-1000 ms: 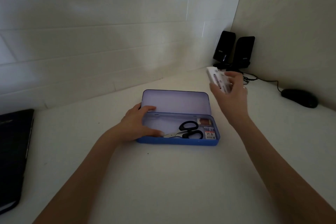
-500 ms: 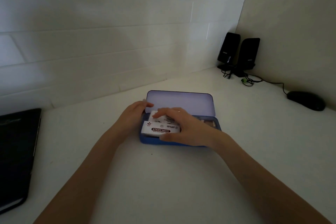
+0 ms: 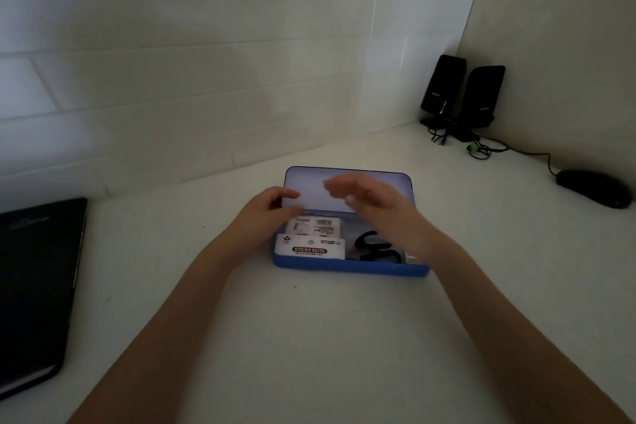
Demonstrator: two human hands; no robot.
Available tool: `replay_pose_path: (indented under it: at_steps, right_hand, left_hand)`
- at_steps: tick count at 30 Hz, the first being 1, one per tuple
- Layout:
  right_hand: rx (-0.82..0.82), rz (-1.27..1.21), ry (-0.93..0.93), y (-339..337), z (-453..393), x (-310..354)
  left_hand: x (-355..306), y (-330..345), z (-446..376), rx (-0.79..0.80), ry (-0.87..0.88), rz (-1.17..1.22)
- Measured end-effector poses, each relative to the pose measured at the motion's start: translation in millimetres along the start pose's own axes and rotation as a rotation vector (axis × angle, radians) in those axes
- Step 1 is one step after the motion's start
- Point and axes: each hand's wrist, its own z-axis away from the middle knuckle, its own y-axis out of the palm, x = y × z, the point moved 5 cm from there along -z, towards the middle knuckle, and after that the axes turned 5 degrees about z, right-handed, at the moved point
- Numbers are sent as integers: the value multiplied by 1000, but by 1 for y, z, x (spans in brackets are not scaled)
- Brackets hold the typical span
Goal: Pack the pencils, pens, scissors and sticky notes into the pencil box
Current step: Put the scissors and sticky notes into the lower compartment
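While the blue pencil box lay open on the white worktop, its lid tipped back toward the tiled wall, the left hand rested at the box's left end, its fingers curled over the left edge of the lid. The right hand hovered above the middle of the box, blurred, with its fingers loosely extended and nothing held in them. Inside the box, the sticky notes sat in the left part, the pack leaning against the front wall with its printed label facing the camera. The black handles of the scissors lay just to the right of the pack, partly hidden by the right wrist. Two black speakers stood in the far corner, a black mouse lay near the right wall, and a dark folder rested at the left edge.
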Motion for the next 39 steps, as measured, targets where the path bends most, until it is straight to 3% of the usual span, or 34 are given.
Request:
replay_pose_path:
  at_steps: [3,11,14,26,39]
  right_hand:
    - [-78,290,15,-32,8,-5]
    - [268,718,197,-27,23,-22]
    - [263,807,201,-23,24,-23]
    - [192,840,73,-25,19,-13]
    - [205,752,155,-33,21,-24]
  left_hand:
    - [2,3,2,61,12,-82]
    - [3,3,1,83,64,-227]
    - [3,3,1,82,70,-228]
    - [3,4,0,91,67,-144]
    - [3,4,1,93,54,-137]
